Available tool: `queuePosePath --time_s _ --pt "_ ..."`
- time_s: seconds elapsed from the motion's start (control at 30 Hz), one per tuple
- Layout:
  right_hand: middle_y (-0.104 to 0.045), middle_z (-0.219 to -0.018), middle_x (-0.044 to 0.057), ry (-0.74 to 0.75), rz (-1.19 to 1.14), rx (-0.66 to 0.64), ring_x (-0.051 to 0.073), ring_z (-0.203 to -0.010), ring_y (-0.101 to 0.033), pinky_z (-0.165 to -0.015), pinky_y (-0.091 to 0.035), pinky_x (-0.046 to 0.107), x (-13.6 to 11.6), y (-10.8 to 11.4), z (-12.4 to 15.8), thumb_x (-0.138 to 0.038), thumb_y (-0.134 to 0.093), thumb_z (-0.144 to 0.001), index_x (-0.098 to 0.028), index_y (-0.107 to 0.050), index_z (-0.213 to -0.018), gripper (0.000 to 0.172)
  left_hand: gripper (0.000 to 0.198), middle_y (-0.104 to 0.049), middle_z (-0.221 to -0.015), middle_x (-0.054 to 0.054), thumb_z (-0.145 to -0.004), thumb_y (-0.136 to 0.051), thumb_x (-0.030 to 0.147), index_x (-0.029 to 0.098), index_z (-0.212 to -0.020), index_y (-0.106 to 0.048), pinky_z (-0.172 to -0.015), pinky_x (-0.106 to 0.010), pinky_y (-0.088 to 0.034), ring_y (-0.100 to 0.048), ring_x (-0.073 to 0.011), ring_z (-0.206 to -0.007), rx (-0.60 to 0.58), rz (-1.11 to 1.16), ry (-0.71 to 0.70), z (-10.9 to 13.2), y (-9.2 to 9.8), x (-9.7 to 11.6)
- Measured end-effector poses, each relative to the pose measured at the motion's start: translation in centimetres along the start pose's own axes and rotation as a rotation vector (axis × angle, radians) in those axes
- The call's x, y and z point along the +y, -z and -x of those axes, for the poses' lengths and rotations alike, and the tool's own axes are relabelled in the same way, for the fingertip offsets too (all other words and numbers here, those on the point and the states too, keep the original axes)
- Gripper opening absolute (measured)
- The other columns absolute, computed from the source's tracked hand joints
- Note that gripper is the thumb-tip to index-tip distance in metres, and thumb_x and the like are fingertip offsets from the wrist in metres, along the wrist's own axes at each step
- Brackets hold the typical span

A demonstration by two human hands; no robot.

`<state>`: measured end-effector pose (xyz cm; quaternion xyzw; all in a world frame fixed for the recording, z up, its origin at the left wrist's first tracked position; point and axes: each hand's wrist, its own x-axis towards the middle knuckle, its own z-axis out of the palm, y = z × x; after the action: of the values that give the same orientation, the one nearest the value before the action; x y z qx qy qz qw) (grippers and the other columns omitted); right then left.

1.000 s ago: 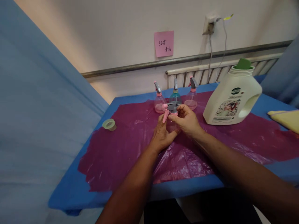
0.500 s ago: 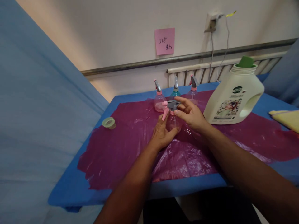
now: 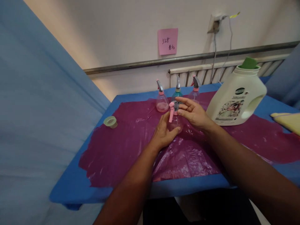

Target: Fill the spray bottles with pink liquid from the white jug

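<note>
Left hand [image 3: 164, 135]: fingers gripped spray bottle [image 3: 175, 123] on tabletop [image 3: 77, 193].
Right hand [image 3: 194, 113]: fingers open, touching its head.
Change: trigger [image 3: 171, 112] had swung from leftward to front, so the head had turned further.

This looks like a plain room arranged as a work station. In the centre, a table [image 3: 70, 193] is covered with blue cloth and a purple plastic sheet [image 3: 117, 150]. Blue drapes [image 3: 35, 125] hang at the left. On the bare wall above are a pink note [image 3: 167, 41], a radiator [image 3: 187, 69] and a socket [image 3: 215, 22].
</note>
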<state>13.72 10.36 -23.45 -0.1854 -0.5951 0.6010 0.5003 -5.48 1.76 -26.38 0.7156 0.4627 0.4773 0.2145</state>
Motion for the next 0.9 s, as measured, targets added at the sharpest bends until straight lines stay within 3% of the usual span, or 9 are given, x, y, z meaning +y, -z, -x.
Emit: queuePosePath --time_s 0.27,0.47,0.67,0.9 --pt "-0.085 -0.118 0.002 0.028 -0.002 -0.08 0.023 -0.117 -0.081 -0.115 -0.065 0.043 0.15 0.49 -0.25 -0.049 -0.1 -0.092 -0.038 -0.073 -0.151 0.066 0.094 -0.053 -0.18 -0.014 -0.095 -0.085 0.029 0.033 -0.178 -0.042 -0.14 -0.065 -0.043 -0.054 -0.038 -0.166 -0.029 0.042 0.023 -0.09 0.05 -0.16" --pt "-0.086 -0.131 0.003 -0.004 -0.079 -0.081 0.024 -0.129 -0.08 -0.124 -0.06 0.046 0.35 0.59 -0.26 -0.047 -0.101 -0.091 -0.037 -0.071 -0.153 0.069 0.096 -0.048 -0.186 -0.012 -0.096 -0.083 0.027 0.035 -0.18 -0.038 -0.143 -0.065 -0.04 -0.049 -0.0373 -0.171 -0.05 0.028 0.014 -0.05 0.19 -0.14" --pt "-0.087 -0.129 0.005 -0.034 -0.009 -0.112 0.027 -0.124 -0.082 -0.124 -0.06 0.053 -0.21 0.74 -0.02 -0.056 -0.1 -0.09 -0.037 -0.072 -0.153 0.071 0.093 -0.048 -0.186 -0.013 -0.099 -0.083 0.032 0.035 -0.18 -0.039 -0.143 -0.066 -0.039 -0.047 -0.0378 -0.172 -0.052 0.037 -0.006 0.07 0.2 0.06" --pt "-0.085 -0.125 0.003 0.001 0.023 0.027 0.026 -0.125 -0.079 -0.12 -0.062 0.049 0.67 0.31 0.39 -0.055 -0.104 -0.084 -0.037 -0.072 -0.148 0.074 0.093 -0.057 -0.176 -0.015 -0.094 -0.088 0.03 0.031 -0.176 -0.045 -0.138 -0.063 -0.046 -0.058 -0.039 -0.163 0.0 0.01 0.032 0.18 -0.33 -0.26"
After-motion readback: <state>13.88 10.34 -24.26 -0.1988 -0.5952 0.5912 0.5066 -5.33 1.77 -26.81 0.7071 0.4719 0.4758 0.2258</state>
